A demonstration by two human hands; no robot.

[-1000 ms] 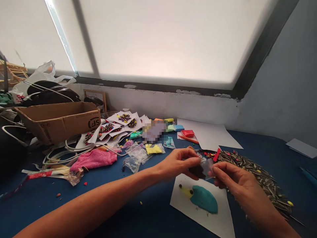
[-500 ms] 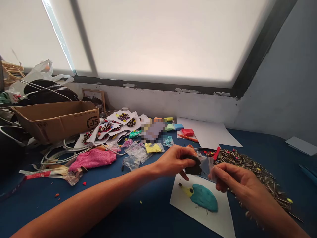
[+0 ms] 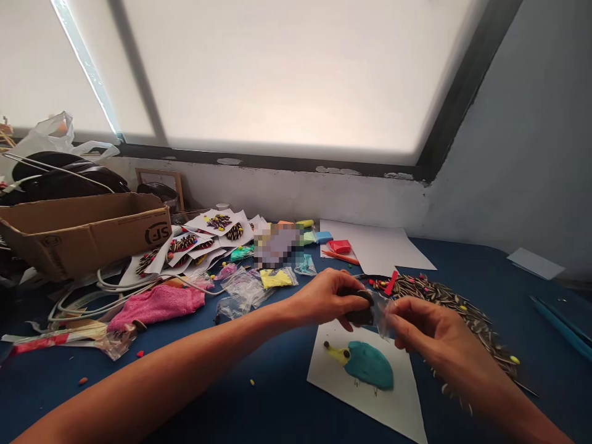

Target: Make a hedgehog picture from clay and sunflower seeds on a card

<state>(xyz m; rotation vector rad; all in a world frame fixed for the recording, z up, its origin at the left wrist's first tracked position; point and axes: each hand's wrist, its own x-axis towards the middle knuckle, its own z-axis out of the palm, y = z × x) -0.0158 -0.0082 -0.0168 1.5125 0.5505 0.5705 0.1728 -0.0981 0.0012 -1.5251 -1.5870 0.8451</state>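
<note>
We pinched soft dark clay lump [image 3: 358,316] with left hand [image 3: 324,300] | right hand [image 3: 423,330] pinched thin, slippery clear plastic bag [image 3: 383,314] | grip clay gently, bag by edge.

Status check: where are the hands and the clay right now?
Left hand pinching dark clay lump. Right hand gripping clear bag. Both above paper with teal hedgehog. Seed pile at right.

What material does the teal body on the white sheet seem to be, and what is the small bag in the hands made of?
The teal body looks like modelling clay: matte, smooth, slightly domed, pressed onto the white sheet. The small bag seems thin clear plastic: it is see-through and glossy, with a dark lump showing inside, pinched between the left hand and right hand.
</note>
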